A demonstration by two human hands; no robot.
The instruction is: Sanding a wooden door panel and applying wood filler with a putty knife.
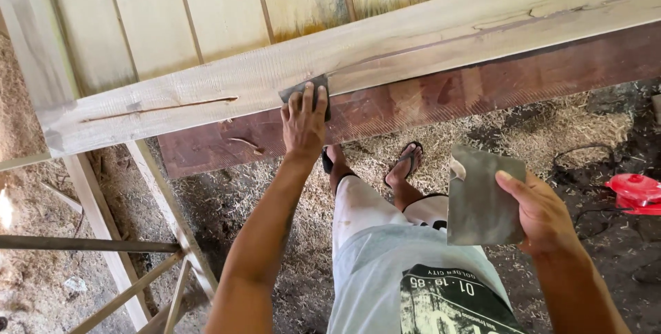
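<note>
While on plank point(206, 93): sandpaper point(306, 93) under L grip point(303, 124)

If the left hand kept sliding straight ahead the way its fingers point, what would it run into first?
The left hand presses a dark sanding pad on the pale beam. Straight ahead it would cross the beam's far edge, then likely meet the plank wall; depth is unclear.

Pale wooden beam point(427, 38) on trestle frame point(148, 237); dark sandpaper pad point(292, 91) flat on beam.
</note>
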